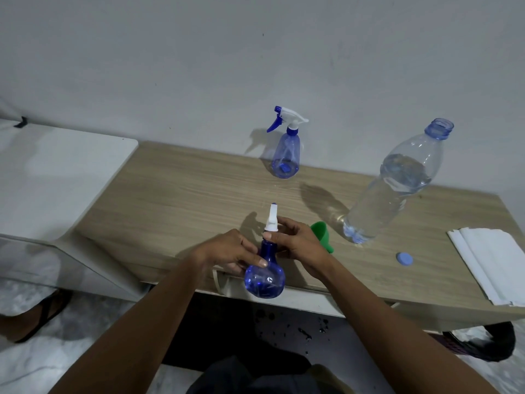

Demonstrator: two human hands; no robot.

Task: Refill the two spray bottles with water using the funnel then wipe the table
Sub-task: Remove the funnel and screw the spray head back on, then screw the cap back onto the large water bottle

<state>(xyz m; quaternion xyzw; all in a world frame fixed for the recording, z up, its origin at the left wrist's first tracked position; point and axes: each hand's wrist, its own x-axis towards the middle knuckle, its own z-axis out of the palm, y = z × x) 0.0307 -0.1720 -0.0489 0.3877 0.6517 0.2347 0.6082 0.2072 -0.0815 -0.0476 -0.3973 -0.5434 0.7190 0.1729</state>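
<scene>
A dark blue spray bottle (pixel 264 277) with water in it stands at the table's near edge. My left hand (pixel 230 250) grips its body and neck. My right hand (pixel 297 240) pinches the collar of its white spray head (pixel 271 220), which sits on the neck. A green funnel (pixel 322 234) lies on the table just behind my right hand. A second, clear blue spray bottle (pixel 285 155) with its white and blue trigger head on stands upright at the back of the table. An uncapped large water bottle (pixel 397 183), partly full, stands to the right.
The wooden table (pixel 176 194) stands against a white wall. A blue bottle cap (pixel 404 258) lies near the front right. Folded white paper towels (pixel 494 260) lie at the right edge. A white surface (pixel 56 177) adjoins the table's left. Water drops speckle the dark floor below.
</scene>
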